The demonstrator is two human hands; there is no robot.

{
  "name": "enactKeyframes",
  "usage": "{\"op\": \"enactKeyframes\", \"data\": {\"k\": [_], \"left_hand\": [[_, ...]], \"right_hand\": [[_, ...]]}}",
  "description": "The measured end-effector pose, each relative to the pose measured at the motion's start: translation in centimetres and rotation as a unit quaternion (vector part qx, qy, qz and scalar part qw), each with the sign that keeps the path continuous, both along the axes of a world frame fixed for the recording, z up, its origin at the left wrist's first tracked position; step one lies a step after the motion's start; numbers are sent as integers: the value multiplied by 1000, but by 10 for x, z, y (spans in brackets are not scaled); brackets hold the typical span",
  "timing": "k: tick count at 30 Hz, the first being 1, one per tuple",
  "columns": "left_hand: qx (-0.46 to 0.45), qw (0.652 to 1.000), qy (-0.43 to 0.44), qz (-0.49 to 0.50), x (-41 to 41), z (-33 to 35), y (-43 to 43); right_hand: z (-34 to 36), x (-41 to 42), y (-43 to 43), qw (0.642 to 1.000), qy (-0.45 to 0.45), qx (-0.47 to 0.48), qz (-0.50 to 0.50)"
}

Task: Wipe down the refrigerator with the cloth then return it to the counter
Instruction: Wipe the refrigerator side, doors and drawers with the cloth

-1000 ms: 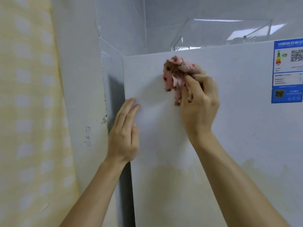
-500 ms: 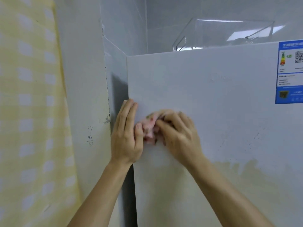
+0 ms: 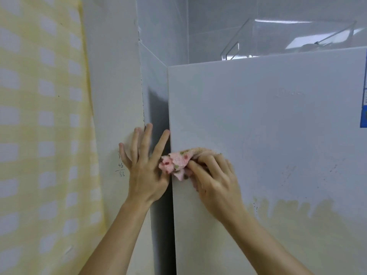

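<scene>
The white refrigerator [image 3: 268,135] fills the right half of the view, with a yellowish stain across its lower door. My right hand [image 3: 216,181] presses a crumpled pink floral cloth [image 3: 176,163] against the door's left edge at mid height. My left hand [image 3: 145,165] is spread with fingers apart just left of that edge, over the dark gap between the refrigerator and the wall, its index finger touching the door's corner and the cloth. The counter is out of view.
A white wall [image 3: 113,96] with small handwritten numbers stands left of the refrigerator. A yellow checked curtain [image 3: 43,135] hangs at far left. A clear plastic box [image 3: 288,38] sits on top of the refrigerator. A blue label [image 3: 363,96] shows at the right edge.
My right hand swept the cloth from the door's top down and left to its left edge. My left hand lifted off the door face and moved left, fingers now spread over the gap.
</scene>
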State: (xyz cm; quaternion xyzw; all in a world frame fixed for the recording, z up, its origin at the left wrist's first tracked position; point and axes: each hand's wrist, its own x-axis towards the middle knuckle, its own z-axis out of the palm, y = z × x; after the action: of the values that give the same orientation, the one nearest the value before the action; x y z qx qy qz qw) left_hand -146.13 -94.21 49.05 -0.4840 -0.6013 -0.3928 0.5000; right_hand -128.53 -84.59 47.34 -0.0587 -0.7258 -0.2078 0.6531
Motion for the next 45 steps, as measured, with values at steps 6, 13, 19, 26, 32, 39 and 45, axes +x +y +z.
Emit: {"op": "enactKeyframes", "data": {"k": [6, 13, 19, 26, 32, 39, 45], "left_hand": [[-14, 999, -16, -36, -3, 3, -5], [-2, 1000, 11, -29, -6, 4, -5], [40, 995, 8, -87, 25, 15, 0], [11, 995, -2, -95, 54, 17, 18], [51, 991, -20, -124, 71, 14, 29], [75, 992, 2, -102, 87, 13, 41], [74, 990, 46, -107, 103, 16, 55]], "right_hand": [[77, -7, -3, 987, 141, -79, 14], [-23, -4, -7, 999, -11, -18, 26], [27, 43, 17, 997, 58, -47, -18], [76, 60, 32, 979, 171, -106, -28], [-19, 65, 25, 999, -23, -38, -18], [51, 117, 47, 992, 76, -92, -27], [83, 124, 59, 980, 139, -138, -42]]}}
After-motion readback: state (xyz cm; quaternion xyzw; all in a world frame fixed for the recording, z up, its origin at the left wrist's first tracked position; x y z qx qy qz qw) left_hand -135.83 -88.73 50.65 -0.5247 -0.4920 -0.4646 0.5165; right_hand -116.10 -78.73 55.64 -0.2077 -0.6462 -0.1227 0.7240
